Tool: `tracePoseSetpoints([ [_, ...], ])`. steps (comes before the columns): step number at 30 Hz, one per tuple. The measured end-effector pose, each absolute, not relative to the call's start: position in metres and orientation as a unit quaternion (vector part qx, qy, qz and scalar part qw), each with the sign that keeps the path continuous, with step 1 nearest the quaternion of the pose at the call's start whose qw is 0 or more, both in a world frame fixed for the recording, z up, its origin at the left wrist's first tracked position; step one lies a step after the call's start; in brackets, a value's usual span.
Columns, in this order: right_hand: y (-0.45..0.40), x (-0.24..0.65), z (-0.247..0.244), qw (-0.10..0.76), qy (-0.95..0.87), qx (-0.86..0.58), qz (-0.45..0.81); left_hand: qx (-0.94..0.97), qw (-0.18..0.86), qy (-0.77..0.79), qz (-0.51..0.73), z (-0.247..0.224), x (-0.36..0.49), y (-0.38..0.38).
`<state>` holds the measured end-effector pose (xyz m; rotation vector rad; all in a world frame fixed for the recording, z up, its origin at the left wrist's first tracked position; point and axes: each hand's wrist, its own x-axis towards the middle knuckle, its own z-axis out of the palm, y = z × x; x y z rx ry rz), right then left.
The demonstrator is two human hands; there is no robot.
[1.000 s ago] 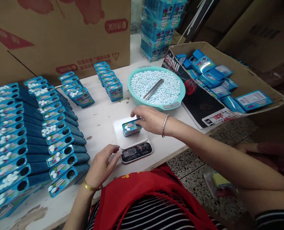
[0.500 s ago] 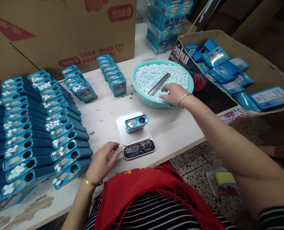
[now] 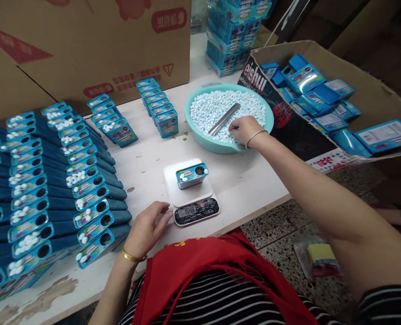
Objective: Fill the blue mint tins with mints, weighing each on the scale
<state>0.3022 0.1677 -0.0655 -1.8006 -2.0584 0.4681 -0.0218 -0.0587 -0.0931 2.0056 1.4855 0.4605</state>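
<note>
Over the near right side of the turquoise bowl (image 3: 203, 141), my right hand (image 3: 247, 129) has its fingertips pinched together at the small white candies (image 3: 207, 106). Whatever the pinch holds is hidden. A shiny metal scoop (image 3: 225, 119) lies on the candies just left of it. My left hand (image 3: 149, 228) rests on the table at the left edge of the kitchen scale (image 3: 175, 196), fingers bent and thumb apart, holding nothing. On the scale's white platform stands a blue candy tin (image 3: 191, 177) with a round dark opening and a few candies on top. The display is lit.
Rows of blue tins (image 3: 95, 189) with candies on their tops fill the left. Smaller groups of tins (image 3: 166, 122) stand farther back, before a large cardboard box (image 3: 119, 45). An open carton (image 3: 373, 81) of tins is at right, wrapped stacks (image 3: 227, 36) behind.
My right hand has drawn its fingers together and lifted slightly over the candies. The left hand stays beside the scale. The view has shifted slightly.
</note>
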Motion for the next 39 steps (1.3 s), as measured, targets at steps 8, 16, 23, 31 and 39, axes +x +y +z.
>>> tracePoseSetpoints([
  [8,0.124,0.275,-0.052,0.37,-0.644,-0.601,0.295,0.759,0.209,0.548,0.281,-0.083,-0.004,-0.044],
  [16,0.046,0.251,-0.061,0.457,-0.522,-0.542,0.475,0.841,-0.002,0.491,0.228,-0.064,0.029,-0.019],
  [23,-0.008,0.242,-0.06,0.405,-0.702,-0.469,0.352,0.872,0.015,0.451,0.188,-0.057,0.044,0.005],
  [31,0.007,0.227,-0.058,0.372,-0.737,-0.446,0.346,0.85,0.026,0.482,0.213,-0.055,0.042,0.009],
  [39,0.007,0.246,-0.067,0.472,-0.428,-0.52,0.569,0.824,0.073,0.522,0.206,-0.035,0.024,0.075],
])
